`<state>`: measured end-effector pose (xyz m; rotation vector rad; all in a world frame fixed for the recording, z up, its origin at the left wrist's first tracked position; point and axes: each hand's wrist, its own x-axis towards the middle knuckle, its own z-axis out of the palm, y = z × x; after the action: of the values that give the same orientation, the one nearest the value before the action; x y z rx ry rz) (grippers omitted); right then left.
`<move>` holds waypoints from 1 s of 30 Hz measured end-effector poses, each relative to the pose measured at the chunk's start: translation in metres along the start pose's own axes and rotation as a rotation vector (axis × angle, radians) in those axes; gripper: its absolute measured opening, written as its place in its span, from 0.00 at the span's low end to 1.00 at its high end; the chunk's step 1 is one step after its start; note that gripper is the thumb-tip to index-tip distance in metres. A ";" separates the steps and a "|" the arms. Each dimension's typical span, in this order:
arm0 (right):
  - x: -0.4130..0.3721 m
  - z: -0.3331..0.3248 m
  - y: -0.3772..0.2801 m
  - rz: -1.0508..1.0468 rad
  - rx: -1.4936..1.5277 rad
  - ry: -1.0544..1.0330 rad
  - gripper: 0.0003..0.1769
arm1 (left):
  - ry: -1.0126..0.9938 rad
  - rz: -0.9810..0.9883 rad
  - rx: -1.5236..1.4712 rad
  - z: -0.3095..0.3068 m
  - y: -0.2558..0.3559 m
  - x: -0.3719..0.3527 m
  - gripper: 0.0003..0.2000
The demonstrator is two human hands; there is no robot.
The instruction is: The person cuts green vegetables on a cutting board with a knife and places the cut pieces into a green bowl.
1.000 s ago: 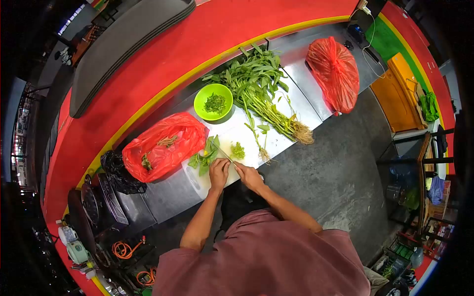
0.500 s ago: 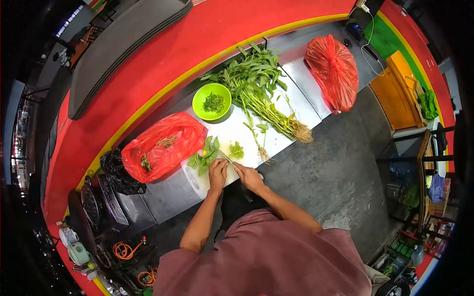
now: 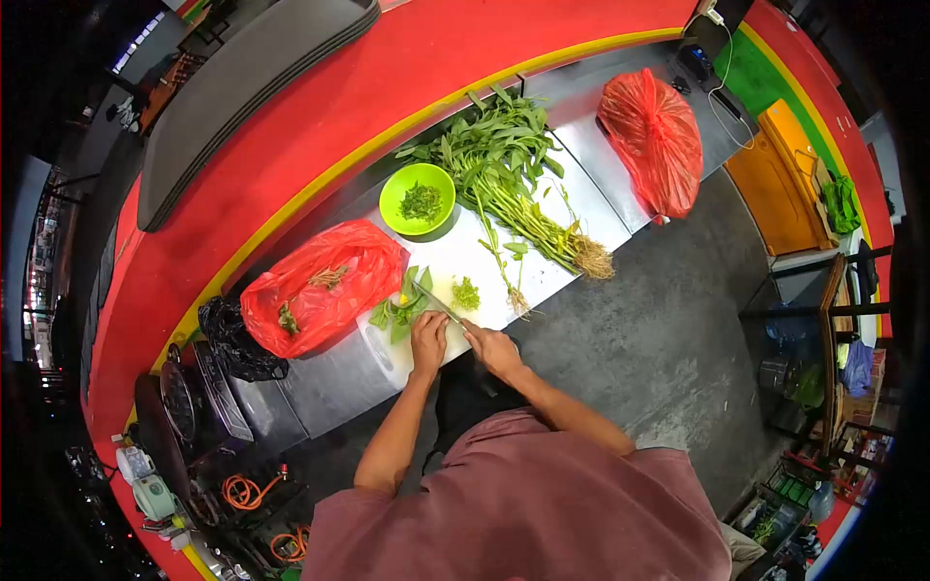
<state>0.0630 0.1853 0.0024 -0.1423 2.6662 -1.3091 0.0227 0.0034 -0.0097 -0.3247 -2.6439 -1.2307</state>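
Note:
My left hand (image 3: pixel 428 341) is closed over the stem end of some leafy greens (image 3: pixel 399 312) on the white cutting board (image 3: pixel 381 352); the fingers partly hide the stems. In my right hand (image 3: pixel 495 351) is the handle of a knife (image 3: pixel 442 306), its blade slanting up and left beside the left fingertips. A small heap of chopped green stems (image 3: pixel 466 293) lies on the board just beyond the blade. Further back, a lime-green bowl (image 3: pixel 389 205) holds chopped greens (image 3: pixel 420 201). A large bunch of rooted leafy greens (image 3: pixel 513 184) lies right of the bowl.
An open red plastic bag (image 3: pixel 354 290) with plant scraps lies left of the board, against a black bag (image 3: pixel 232 339). A full, tied red bag (image 3: pixel 654 145) sits at the counter's right end. A stove (image 3: pixel 215 397) stands far left; a red wall (image 3: pixel 436 53) runs behind.
My right hand and the knife have shifted very slightly to the right. My left hand stays on the greens, and the heap and bowl look the same.

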 end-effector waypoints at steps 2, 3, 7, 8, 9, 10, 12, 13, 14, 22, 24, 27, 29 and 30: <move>0.003 0.008 0.001 -0.045 -0.071 0.036 0.22 | -0.035 -0.011 -0.015 -0.001 -0.004 -0.002 0.07; 0.003 0.009 0.000 -0.049 -0.070 0.039 0.22 | -0.033 -0.007 -0.014 -0.001 -0.005 -0.002 0.07; 0.002 0.007 -0.004 0.020 -0.123 -0.001 0.22 | -0.010 0.036 0.025 -0.001 -0.003 0.000 0.07; 0.001 0.005 -0.005 0.053 -0.081 0.013 0.23 | -0.016 0.028 0.022 -0.002 -0.001 0.001 0.07; 0.000 0.002 -0.007 0.088 -0.040 0.027 0.23 | -0.025 0.020 0.018 -0.003 0.000 0.000 0.07; 0.000 -0.004 -0.007 0.131 0.037 0.006 0.23 | -0.012 0.044 0.035 -0.003 0.000 0.000 0.08; 0.000 -0.009 -0.008 0.150 0.073 0.045 0.22 | -0.005 0.030 0.027 0.000 -0.002 -0.001 0.08; 0.000 -0.010 -0.008 0.171 0.112 0.084 0.22 | 0.000 0.015 0.021 0.002 -0.004 -0.002 0.08; 0.000 -0.012 -0.008 0.170 0.111 0.087 0.22 | 0.001 0.018 0.020 0.003 -0.006 -0.002 0.08; -0.013 -0.017 -0.013 0.125 0.244 0.081 0.22 | -0.025 0.031 0.039 0.002 0.008 0.016 0.07; -0.016 -0.018 -0.014 0.167 0.265 0.043 0.23 | -0.007 0.067 0.053 0.004 0.006 0.017 0.06; -0.016 -0.022 -0.018 0.202 0.298 0.006 0.24 | -0.037 0.020 0.035 0.006 0.000 0.016 0.07; -0.017 -0.020 -0.015 0.199 0.308 0.010 0.24 | -0.044 0.009 0.012 0.006 0.001 0.016 0.07; -0.017 -0.020 -0.016 0.193 0.304 0.009 0.24 | -0.037 0.010 -0.002 0.006 0.001 0.016 0.07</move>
<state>0.0757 0.1940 0.0291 0.1559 2.3781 -1.6258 0.0068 0.0101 -0.0084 -0.3642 -2.6695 -1.2361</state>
